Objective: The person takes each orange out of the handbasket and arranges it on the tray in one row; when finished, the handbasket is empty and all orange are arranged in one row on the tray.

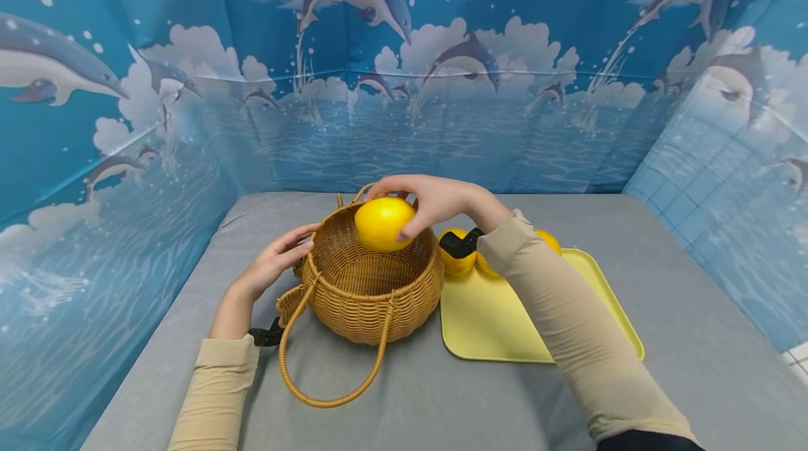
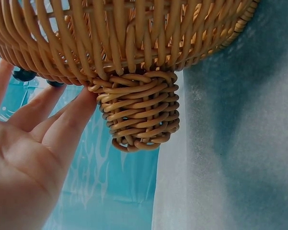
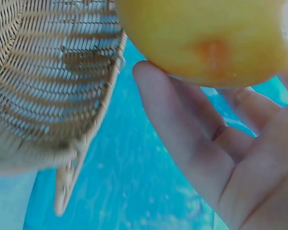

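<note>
In the head view a round wicker basket (image 1: 372, 311) stands mid-table, its bare woven inside showing. My right hand (image 1: 435, 202) grips a smooth, oval yellow fruit (image 1: 384, 224) over the basket's opening, near its far right rim. Seen from the right wrist, this fruit (image 3: 206, 43) has an orange patch, and fingers curve under it. At the basket's left side my left hand (image 1: 273, 259) rests its extended fingers on the rim. The left wrist view shows those fingers (image 2: 67, 129) against the wicker, beside a woven stub (image 2: 139, 110) that sticks out from the basket.
A yellow tray (image 1: 492, 328) lies right of the basket, partly under my right forearm. Several yellow fruits (image 1: 457, 265) are at its far end, partly hidden by the arm. One basket handle (image 1: 328, 403) lies toward me on the grey tabletop (image 1: 454, 416). A dolphin-print curtain (image 1: 379, 128) closes off the back.
</note>
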`<control>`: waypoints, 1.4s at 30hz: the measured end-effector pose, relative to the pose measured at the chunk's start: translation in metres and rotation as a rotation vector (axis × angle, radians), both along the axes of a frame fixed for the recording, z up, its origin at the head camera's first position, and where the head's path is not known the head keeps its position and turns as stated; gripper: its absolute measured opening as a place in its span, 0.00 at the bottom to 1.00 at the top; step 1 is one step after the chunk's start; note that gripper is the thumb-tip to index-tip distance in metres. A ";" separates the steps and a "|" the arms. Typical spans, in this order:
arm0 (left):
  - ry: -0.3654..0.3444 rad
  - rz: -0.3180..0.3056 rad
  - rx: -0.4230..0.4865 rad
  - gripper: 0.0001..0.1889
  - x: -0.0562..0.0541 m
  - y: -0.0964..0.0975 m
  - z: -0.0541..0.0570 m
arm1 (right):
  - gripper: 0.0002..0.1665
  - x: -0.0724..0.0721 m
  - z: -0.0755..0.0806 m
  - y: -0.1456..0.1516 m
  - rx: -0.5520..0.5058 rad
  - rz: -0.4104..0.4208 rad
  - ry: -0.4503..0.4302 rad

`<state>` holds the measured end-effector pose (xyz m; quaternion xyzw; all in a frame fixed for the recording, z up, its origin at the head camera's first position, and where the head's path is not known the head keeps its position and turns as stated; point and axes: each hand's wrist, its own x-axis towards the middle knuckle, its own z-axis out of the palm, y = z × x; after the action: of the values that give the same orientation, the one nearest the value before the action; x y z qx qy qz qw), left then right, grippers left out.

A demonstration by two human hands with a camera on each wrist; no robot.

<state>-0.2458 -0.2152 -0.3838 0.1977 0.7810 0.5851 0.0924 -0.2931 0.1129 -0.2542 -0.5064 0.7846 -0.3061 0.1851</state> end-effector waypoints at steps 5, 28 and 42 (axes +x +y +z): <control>0.004 0.001 -0.010 0.26 0.001 0.000 0.000 | 0.39 0.016 -0.002 0.033 -0.076 -0.099 -0.020; 0.001 0.006 -0.009 0.26 -0.001 -0.001 -0.001 | 0.40 0.077 -0.059 0.200 -0.357 -0.525 0.046; 0.004 0.007 -0.011 0.26 -0.001 -0.001 -0.002 | 0.38 0.082 -0.121 0.261 -0.497 -0.822 0.018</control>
<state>-0.2468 -0.2160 -0.3854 0.1955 0.7851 0.5808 0.0897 -0.2112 0.3743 -0.3750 -0.1858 0.8246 -0.5276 -0.0848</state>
